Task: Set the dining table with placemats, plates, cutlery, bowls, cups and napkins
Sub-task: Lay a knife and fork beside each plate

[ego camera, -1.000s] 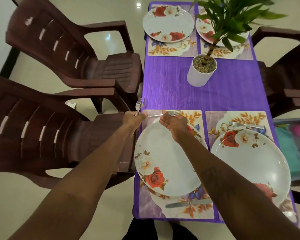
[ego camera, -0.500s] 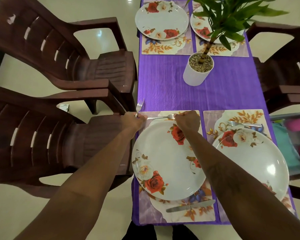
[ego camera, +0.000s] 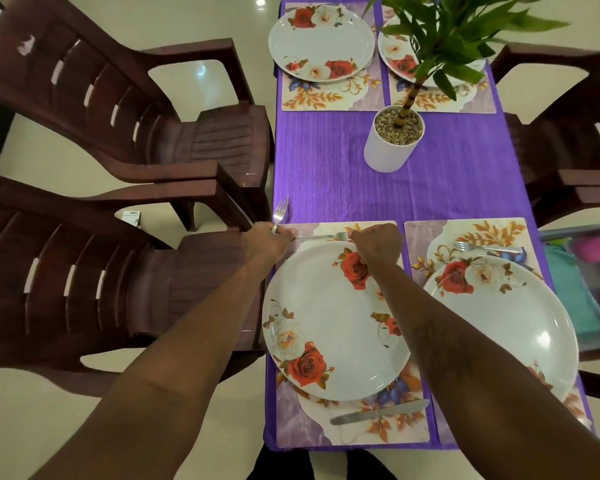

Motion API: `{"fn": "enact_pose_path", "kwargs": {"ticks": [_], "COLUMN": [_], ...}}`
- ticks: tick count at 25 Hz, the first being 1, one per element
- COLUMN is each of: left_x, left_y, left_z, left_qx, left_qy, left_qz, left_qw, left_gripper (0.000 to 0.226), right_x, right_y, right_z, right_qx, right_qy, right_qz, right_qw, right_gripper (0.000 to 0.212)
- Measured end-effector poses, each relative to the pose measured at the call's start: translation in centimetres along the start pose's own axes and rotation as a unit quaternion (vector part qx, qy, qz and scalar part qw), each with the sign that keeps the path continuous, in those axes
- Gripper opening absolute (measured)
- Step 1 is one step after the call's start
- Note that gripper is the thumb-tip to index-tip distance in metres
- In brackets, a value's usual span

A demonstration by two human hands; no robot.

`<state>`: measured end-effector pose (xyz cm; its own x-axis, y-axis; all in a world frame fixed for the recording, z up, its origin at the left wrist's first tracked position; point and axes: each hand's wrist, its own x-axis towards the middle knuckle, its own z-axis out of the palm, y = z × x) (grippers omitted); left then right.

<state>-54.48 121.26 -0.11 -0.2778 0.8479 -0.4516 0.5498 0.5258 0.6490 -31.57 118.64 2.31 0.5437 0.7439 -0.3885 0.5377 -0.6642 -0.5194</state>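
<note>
On the purple tablecloth [ego camera: 343,181], the near-left placemat [ego camera: 291,420] carries a floral plate [ego camera: 333,320] and a knife [ego camera: 378,412] below it. A fork [ego camera: 321,237] lies flat across the mat's far edge. My right hand [ego camera: 376,245] is curled at its tine end and pinches it. At the table's left edge, my left hand [ego camera: 267,239] grips a second fork [ego camera: 281,211] upright, tines up. The near-right placemat [ego camera: 482,233] holds another plate [ego camera: 499,323] and a fork [ego camera: 485,247]. Two plates [ego camera: 321,38] [ego camera: 395,62] sit on far mats.
A white pot with a green plant [ego camera: 394,143] stands mid-table. Dark brown plastic chairs flank the table on the left [ego camera: 84,271] [ego camera: 118,109] and the right [ego camera: 568,161]. A grey tray [ego camera: 551,235] with teal cloth and pink items sits at the right edge.
The fork in my right hand came down flat on the placemat's far edge, and that hand slid right to its tines. My left hand stayed put with its fork.
</note>
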Motion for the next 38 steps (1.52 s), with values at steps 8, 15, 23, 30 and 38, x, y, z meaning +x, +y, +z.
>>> {"fn": "enact_pose_path", "kwargs": {"ticks": [8, 15, 23, 30, 38], "left_x": [-4.3, -12.7, -23.9, -32.7, -41.7], "left_y": [3.3, 6.0, 5.9, 5.5, 5.0], "left_z": [-1.4, -1.2, 1.8, 5.4, 11.2], "left_qx": [-0.143, -0.208, -0.267, -0.242, -0.224], "left_qy": [-0.111, -0.277, -0.355, -0.386, -0.390], "left_qz": [0.004, -0.049, -0.092, -0.048, -0.014], "left_qw": [0.983, 0.937, 0.891, 0.889, 0.893], "left_gripper": [0.037, 0.035, 0.035, 0.040, 0.040], "right_x": [-2.0, -6.2, -12.1, -15.5, -20.1], "right_y": [0.9, 1.7, 7.9, 15.4, 24.1], "right_z": [-1.6, -4.3, -10.6, -14.8, -20.7], "right_qx": [0.153, 0.349, 0.415, 0.462, 0.463], "right_qy": [0.017, -0.184, -0.251, -0.267, -0.232], "right_qz": [-0.026, -0.022, -0.091, -0.075, -0.083], "right_qw": [0.988, 0.919, 0.870, 0.842, 0.852], "right_gripper": [0.020, 0.033, 0.053, 0.048, 0.023]}}
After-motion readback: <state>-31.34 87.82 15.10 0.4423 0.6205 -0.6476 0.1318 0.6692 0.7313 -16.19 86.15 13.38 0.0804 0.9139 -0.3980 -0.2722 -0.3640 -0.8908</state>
